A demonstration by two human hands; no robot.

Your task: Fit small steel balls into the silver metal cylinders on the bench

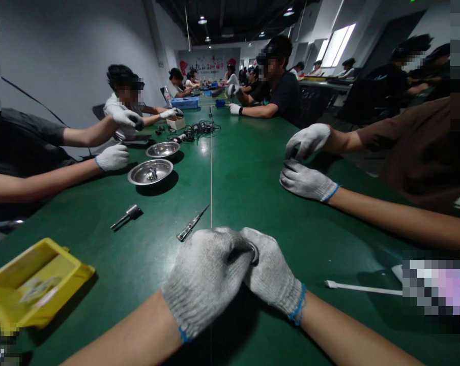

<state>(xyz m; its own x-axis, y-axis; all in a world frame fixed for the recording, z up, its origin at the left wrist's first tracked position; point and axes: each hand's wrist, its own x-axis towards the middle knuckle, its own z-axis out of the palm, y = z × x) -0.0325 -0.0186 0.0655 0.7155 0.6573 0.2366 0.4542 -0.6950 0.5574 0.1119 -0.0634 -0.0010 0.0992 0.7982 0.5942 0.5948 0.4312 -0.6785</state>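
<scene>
My left hand [205, 277] and my right hand [271, 272], both in white knitted gloves with blue cuff edging, are closed and pressed together above the green table. Between their fingers shows the rounded edge of a small dark metal piece [255, 252]; the gloves hide the rest of it. Just beyond my left hand lies a small screwdriver [192, 223] with a see-through handle, its tip pointing away to the right. Farther left, a metal part with a thick cylinder and thin shaft [126, 216] rests on the tabletop.
A yellow bin [67, 290] holding small pieces stands at left. Two steel bowls [133, 175] sit farther off, near tangled black cables [199, 130]. On the right lie a white cable [363, 288] and a blurred-out object. Co-workers' gloved hands [308, 180] flank the green table [249, 198].
</scene>
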